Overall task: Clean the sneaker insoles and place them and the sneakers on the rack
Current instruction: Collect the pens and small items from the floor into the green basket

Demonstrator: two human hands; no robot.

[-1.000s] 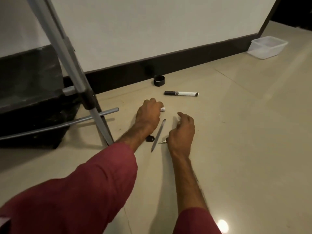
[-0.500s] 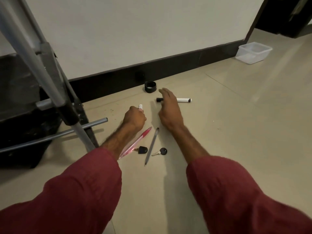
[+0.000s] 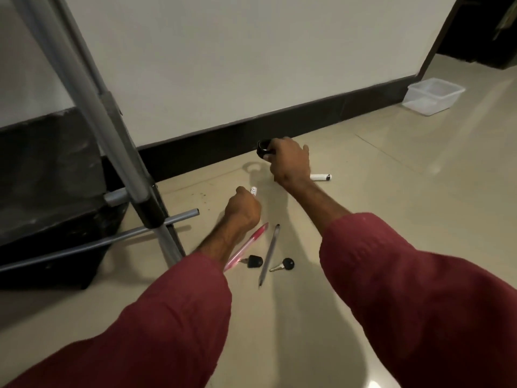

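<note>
Nearest, two maroon sleeves reach out over the glossy beige tiled floor (image 3: 391, 191). Just past the cuffs lie two small black-headed keys (image 3: 253, 261), a slim grey pen (image 3: 269, 254) between them, and a translucent pink pen (image 3: 247, 246) partly under the left forearm.

Left hand (image 3: 243, 211) – fingers curled into a fist round a small white cylinder (image 3: 253, 191), whose tip sticks out on the far side.

Farther on, a white marker (image 3: 321, 177) lies just right of the right wrist, its left end hidden.

Right hand (image 3: 289, 163) – fingers curled, gripping a black ring (image 3: 263, 148) near the dark skirting board (image 3: 307, 121).

Left: grey metal tube frame (image 3: 112, 130) in front of a black box (image 3: 50, 177).

Far right: clear plastic tub (image 3: 433, 96) by the skirting.

Where the sneakers and insoles are, we cannot tell.
</note>
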